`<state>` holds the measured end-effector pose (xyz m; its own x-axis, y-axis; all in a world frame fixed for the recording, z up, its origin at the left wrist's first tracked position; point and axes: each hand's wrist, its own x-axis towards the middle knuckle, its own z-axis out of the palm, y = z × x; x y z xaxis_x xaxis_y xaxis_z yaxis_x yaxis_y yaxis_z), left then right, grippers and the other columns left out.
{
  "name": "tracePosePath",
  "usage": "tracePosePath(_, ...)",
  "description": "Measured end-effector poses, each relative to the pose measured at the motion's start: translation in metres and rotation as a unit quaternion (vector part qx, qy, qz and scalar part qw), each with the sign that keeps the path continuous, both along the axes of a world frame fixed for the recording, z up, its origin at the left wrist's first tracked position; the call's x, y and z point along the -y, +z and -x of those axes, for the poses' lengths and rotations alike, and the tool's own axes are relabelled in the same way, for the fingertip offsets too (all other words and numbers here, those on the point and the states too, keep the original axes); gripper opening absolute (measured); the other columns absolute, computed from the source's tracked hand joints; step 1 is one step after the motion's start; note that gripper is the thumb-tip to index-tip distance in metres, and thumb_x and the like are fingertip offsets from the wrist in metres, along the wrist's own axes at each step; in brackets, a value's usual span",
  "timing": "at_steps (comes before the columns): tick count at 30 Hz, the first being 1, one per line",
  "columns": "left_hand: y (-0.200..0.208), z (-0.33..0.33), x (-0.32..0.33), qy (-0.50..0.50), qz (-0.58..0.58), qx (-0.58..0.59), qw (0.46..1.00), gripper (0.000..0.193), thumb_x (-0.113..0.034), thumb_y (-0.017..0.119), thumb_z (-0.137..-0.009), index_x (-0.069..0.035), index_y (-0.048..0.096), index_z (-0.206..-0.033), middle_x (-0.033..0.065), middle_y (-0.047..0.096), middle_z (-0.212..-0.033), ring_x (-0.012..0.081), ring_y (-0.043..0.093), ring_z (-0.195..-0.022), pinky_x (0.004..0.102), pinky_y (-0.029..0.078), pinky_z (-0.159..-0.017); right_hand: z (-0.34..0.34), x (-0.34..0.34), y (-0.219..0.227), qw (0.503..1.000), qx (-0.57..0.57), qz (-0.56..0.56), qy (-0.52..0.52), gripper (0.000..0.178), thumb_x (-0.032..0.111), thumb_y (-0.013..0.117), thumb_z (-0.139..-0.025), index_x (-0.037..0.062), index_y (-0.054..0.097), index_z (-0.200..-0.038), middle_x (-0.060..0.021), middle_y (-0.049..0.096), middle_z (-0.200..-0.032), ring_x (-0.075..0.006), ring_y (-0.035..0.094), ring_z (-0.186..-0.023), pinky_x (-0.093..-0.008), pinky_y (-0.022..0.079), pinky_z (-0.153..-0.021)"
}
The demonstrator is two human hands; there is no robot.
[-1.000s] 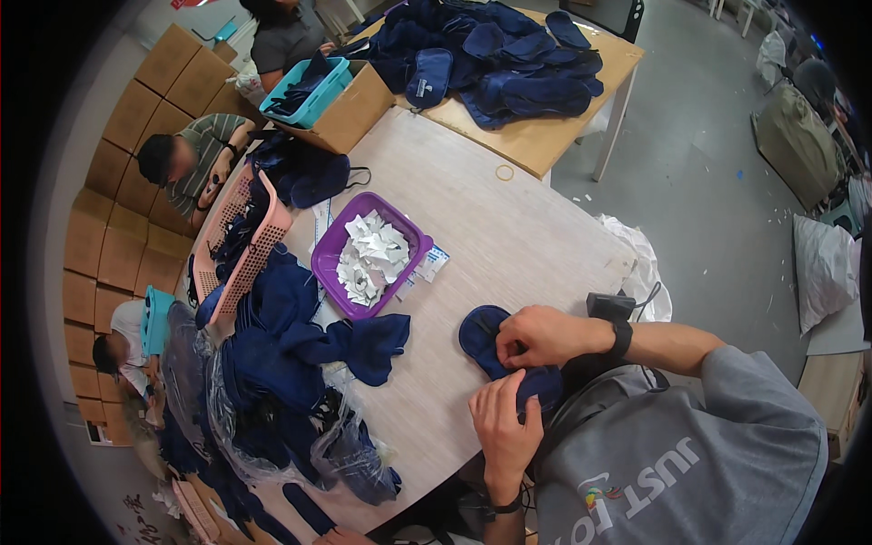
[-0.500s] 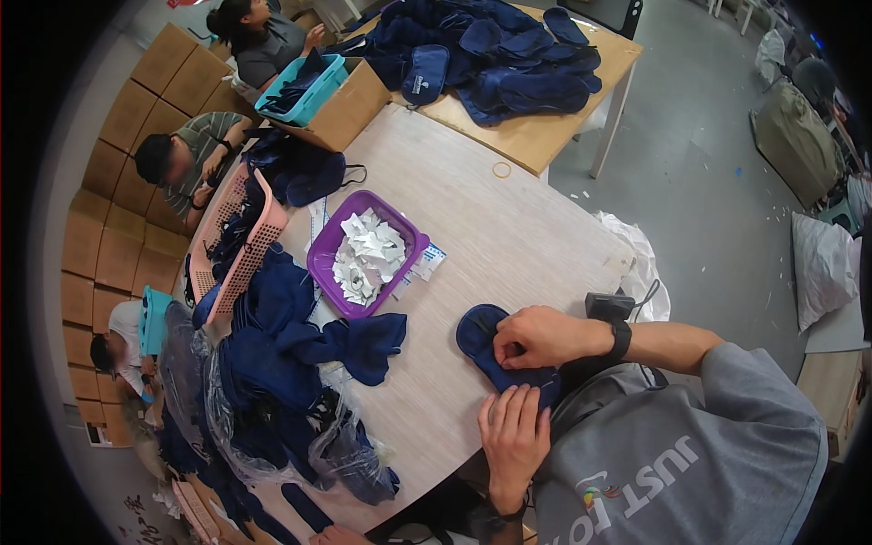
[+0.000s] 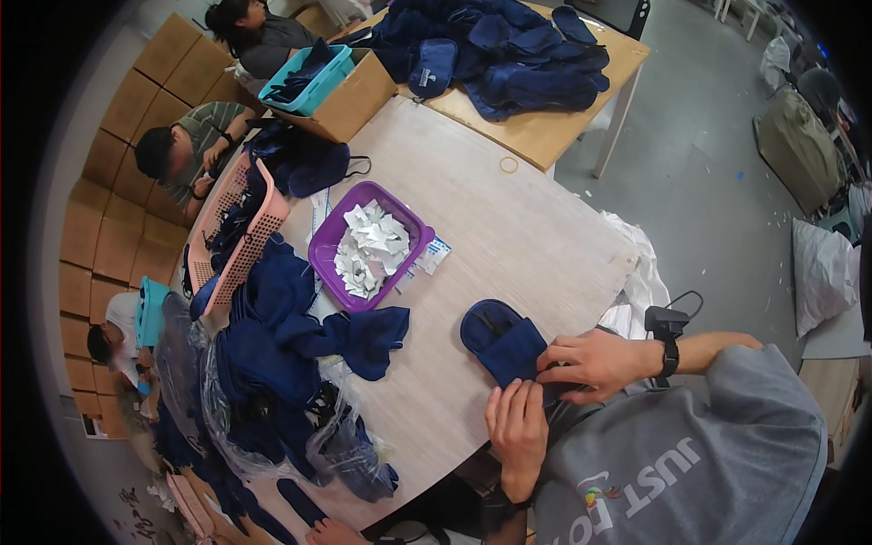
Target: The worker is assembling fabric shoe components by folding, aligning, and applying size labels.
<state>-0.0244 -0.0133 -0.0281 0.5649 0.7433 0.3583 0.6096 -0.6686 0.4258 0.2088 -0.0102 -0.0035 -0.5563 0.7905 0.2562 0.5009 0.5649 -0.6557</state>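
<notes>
A navy slipper-shaped cloth piece [image 3: 511, 350] lies on the near edge of the table, its rounded end pointing to the far left. A fold crosses its middle, and dark strips show inside the opening beyond it. My left hand [image 3: 518, 431] is closed at the near end, fingers together over the cloth edge. My right hand [image 3: 595, 365], curled in a pinch, grips the near right side. Both palms and part of the near end are hidden from view.
Left of my hands, navy cloth pieces [image 3: 272, 363] spill from clear plastic. A purple basin [image 3: 421, 238] holds white paper slips, beside a pink basket [image 3: 269, 218]. A cardboard box [image 3: 356, 102] with a turquoise basket [image 3: 336, 71] stands farther back. Several people work along the left.
My right hand has moved from the middle of the navy cloth piece to its near right side, uncovering the fold. My left hand stays at the near end.
</notes>
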Motion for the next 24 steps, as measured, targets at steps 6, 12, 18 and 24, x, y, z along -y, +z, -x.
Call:
tracePosePath(6,0.012,-0.001,-0.006,0.033,0.043,0.022,0.998,0.027,-0.004,0.076,-0.081,-0.007,0.073,-0.107,0.0066,0.074,-0.105,0.0252,0.070,-0.111,0.0503,0.044,-0.110,0.002,0.003,-0.019,0.996,0.021,-0.087,-0.009,0.041,0.024,0.078,-0.089,0.0061,0.066,-0.124,-0.0085,0.060,-0.120,-0.0247,0.065,-0.100,-0.0339,0.059,-0.069)
tracePosePath(12,0.028,-0.002,-0.018,0.036,0.105,0.024,0.994,0.026,-0.009,0.080,-0.081,-0.007,0.074,-0.106,0.0071,0.074,-0.102,0.0276,0.066,-0.110,0.0502,0.040,-0.109,0.002,-0.004,-0.016,0.997,0.017,-0.058,-0.043,0.032,0.032,0.074,-0.095,0.0064,0.069,-0.114,-0.0051,0.058,-0.104,-0.0199,0.064,-0.087,-0.0337,0.054,-0.057)
tracePosePath(18,0.032,-0.005,-0.025,0.079,0.218,0.047,0.971,0.034,-0.018,0.069,-0.097,-0.004,0.064,-0.128,0.0170,0.070,-0.113,0.0364,0.060,-0.113,0.0503,0.040,-0.103,0.015,-0.017,-0.011,0.995,0.002,0.017,-0.097,0.032,0.037,0.070,-0.098,0.0052,0.069,-0.102,-0.0081,0.058,-0.089,-0.0266,0.065,-0.076,-0.0398,0.051,-0.057)
tracePosePath(24,0.022,-0.013,-0.032,0.126,0.243,0.057,0.960,0.037,-0.018,0.059,-0.103,0.001,0.053,-0.134,0.0251,0.063,-0.120,0.0422,0.059,-0.109,0.0524,0.045,-0.095,0.021,-0.039,0.000,0.971,-0.063,0.160,-0.164,0.039,0.039,0.074,-0.095,0.0038,0.059,-0.101,-0.0139,0.066,-0.078,-0.0368,0.066,-0.071,-0.0481,0.049,-0.062)
